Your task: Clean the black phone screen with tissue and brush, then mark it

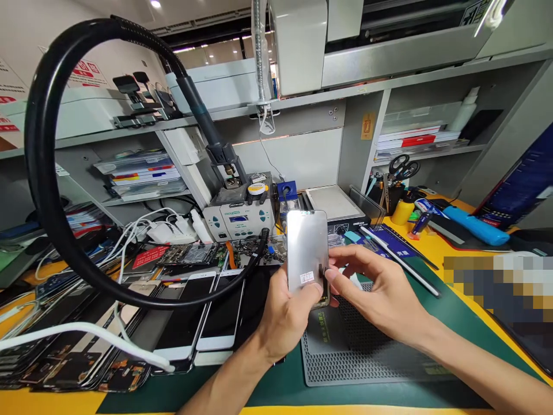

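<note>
My left hand [287, 314] is closed round the lower left of a phone screen [306, 245], its thumb lying across the lower face. The screen is held upright and slightly tilted. It has a silvery, shiny face, a small white label [306, 278] and a dark strip near the lower right. My right hand [371, 282] is at the screen's lower right edge, with thumb and forefinger pinched against it. Below both hands lies a grey perforated work mat [367, 357] on a green mat [458, 328].
Several phones and screens, including a white-framed phone [220, 314], lie at left. A black hose [41, 173] loops over them from the hot-air station [242, 216]. Scissors [404, 166], a yellow bottle [402, 208] and a white stick-shaped tool [401, 262] are at right.
</note>
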`<state>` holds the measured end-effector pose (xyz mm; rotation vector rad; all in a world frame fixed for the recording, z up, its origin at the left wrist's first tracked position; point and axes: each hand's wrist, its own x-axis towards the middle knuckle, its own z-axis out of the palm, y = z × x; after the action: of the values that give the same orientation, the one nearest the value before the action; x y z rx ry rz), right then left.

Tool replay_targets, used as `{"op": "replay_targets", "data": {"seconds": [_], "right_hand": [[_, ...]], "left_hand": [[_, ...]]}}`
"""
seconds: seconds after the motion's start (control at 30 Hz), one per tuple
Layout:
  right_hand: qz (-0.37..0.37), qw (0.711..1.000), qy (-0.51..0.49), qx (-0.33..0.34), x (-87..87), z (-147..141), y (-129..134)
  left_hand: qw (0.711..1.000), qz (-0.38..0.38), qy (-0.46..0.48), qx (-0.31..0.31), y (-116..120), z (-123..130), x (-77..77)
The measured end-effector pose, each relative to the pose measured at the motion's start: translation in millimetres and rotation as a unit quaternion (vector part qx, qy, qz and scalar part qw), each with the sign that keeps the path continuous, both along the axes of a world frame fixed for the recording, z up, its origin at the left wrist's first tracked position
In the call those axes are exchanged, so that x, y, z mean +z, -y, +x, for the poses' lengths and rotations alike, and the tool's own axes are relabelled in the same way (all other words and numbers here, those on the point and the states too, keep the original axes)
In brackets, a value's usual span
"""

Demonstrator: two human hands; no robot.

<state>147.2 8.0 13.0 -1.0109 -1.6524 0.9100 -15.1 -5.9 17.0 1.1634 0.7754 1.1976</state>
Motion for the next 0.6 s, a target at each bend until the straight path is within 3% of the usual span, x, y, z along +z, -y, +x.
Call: {"op": "replay_targets", "data": {"seconds": [0.1,0.2,0.37,0.6], "right_hand": [[0.029,0.999,0.031,-0.032,0.3,0.1,0.4],[-0.003,0.999,0.025,-0.028,2.9,0.4,0.0],[-0.088,0.989,-0.081,0.082,6.8,5.0,-4.3],[-0.132,0.967,-0.176,0.13,11.0,5.2,-4.7]], "left_hand": [[0.995,0.056,-0.068,0.041,1.7,2.0,-1.0],[0.987,0.092,-0.116,0.063,2.8,3.6,-4.4],[0.993,0.033,-0.096,0.055,2.6,3.1,-3.3],[0.999,-0.039,-0.006,-0.002,-0.8,-2.9,2.0]]}}
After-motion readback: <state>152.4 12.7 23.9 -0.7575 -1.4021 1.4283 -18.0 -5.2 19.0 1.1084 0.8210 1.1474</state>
